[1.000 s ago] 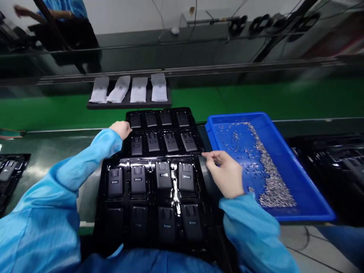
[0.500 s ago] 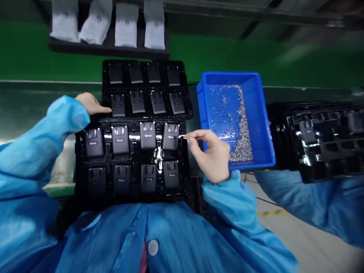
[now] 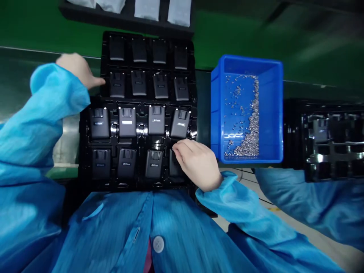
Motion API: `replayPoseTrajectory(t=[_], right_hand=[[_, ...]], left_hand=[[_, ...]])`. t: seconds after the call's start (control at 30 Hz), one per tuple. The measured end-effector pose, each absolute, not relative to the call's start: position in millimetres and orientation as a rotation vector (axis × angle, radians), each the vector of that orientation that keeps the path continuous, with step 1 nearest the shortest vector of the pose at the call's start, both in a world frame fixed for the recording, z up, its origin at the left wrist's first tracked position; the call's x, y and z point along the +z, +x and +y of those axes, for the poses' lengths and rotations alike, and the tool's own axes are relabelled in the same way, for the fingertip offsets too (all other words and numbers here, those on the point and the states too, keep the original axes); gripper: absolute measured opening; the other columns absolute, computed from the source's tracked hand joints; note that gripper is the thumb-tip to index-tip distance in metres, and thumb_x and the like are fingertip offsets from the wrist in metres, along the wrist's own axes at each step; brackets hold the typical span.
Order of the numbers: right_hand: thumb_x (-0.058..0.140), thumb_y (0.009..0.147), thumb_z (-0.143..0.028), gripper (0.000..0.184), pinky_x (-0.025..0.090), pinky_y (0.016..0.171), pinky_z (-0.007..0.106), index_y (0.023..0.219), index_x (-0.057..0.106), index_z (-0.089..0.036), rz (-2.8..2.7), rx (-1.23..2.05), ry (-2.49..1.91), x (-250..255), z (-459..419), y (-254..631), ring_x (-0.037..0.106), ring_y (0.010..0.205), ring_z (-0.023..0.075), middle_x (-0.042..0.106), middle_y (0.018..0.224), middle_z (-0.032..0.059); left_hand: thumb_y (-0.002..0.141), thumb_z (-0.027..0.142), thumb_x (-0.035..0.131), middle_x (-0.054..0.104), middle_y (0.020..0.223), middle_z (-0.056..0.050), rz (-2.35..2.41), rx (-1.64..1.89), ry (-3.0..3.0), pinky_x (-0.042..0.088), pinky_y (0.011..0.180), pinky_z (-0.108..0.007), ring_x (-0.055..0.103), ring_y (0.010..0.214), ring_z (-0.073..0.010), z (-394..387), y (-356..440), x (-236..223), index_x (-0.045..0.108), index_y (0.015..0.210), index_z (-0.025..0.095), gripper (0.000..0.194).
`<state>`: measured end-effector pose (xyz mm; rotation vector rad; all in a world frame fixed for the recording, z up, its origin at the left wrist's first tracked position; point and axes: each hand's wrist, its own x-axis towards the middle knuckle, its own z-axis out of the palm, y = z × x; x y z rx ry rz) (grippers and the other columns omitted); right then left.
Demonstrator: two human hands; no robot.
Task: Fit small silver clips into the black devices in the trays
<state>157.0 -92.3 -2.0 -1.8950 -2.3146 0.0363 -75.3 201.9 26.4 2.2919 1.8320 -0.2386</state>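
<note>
A black moulded tray in front of me holds two rows of black plastic parts marked with white lettering. A second black tray of similar parts lies just beyond it. My left hand rests at the far tray's left edge, fingers extended toward it. My right hand sits over the near tray's bottom-right pocket, fingers curled and pinched together; what they hold is hidden. Both arms wear blue sleeves.
A blue bin with several small metal pieces stands right of the trays. Another black tray lies further right. White pouches sit on a dark tray on the green belt. A blue-clad leg shows lower right.
The view tilted down and shifted. My right hand moved from the tray's right edge down to the bottom-right pocket. My left hand stayed at the far tray's left edge.
</note>
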Motion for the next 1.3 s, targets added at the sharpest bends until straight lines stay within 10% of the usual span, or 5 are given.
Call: replayPoseTrajectory(t=[0.13, 0.37, 0.87, 1.2, 1.3], right_hand=[[0.052, 0.092, -0.01, 0.015, 0.035, 0.066, 0.034, 0.085, 0.064, -0.016, -2.455, -0.01, -1.928, 3.8, -85.0, 155.2, 0.054, 0.072, 0.0198, 0.065, 0.081, 0.0056], [0.054, 0.09, -0.01, 0.015, 0.032, 0.066, 0.034, 0.079, 0.061, -0.016, -2.667, -0.074, -1.939, 10.1, -77.6, 146.4, 0.051, 0.07, 0.021, 0.061, 0.077, 0.0066], [0.048, 0.094, -0.01, 0.037, 0.046, 0.086, 0.038, 0.129, 0.059, -0.016, -2.599, -0.029, -1.734, -8.0, -114.2, 168.5, 0.056, 0.106, 0.0244, 0.067, 0.116, 0.0109], [0.052, 0.091, -0.007, 0.035, 0.049, 0.084, 0.039, 0.122, 0.061, -0.021, -2.091, 0.221, -1.61, 16.3, -106.1, 153.0, 0.059, 0.099, 0.0226, 0.064, 0.108, 0.0092], [0.056, 0.09, -0.008, 0.028, 0.05, 0.083, 0.037, 0.111, 0.064, -0.024, -1.956, 0.27, -1.514, 31.0, -99.4, 135.2, 0.061, 0.094, 0.0197, 0.064, 0.103, 0.0062]], left_hand=[[0.088, 0.052, 0.06, 0.062, 0.074, 0.0, 1.304, 0.122, 2.583, 0.046, 0.09, -0.046, 0.066, 0.087, -0.0236, 98.5, -55.2, 68.1, 0.076, 0.096, 0.012, 0.043], [0.093, 0.023, 0.043, 0.068, 0.072, -0.021, 0.819, -0.309, 2.031, 0.042, 0.056, -0.04, 0.067, 0.067, -0.0321, -73.4, -0.5, 20.8, 0.074, 0.115, 0.02, 0.038], [0.095, 0.021, 0.039, 0.065, 0.072, -0.019, 0.868, -0.164, 1.944, 0.04, 0.065, -0.041, 0.066, 0.073, -0.0335, -76.1, -1.8, 1.0, 0.068, 0.127, 0.017, 0.043], [0.097, 0.038, 0.043, 0.028, 0.053, 0.007, 0.63, 0.407, 0.415, 0.019, 0.04, -0.018, 0.02, 0.04, -0.0054, -29.8, -54.8, 20.4, 0.074, 0.101, 0.017, 0.037], [0.101, 0.042, 0.032, 0.056, 0.069, -0.002, 0.588, 0.508, 0.09, 0.042, 0.05, -0.016, 0.052, 0.054, -0.006, -30.4, -59.8, 13.0, 0.072, 0.107, 0.013, 0.049]])
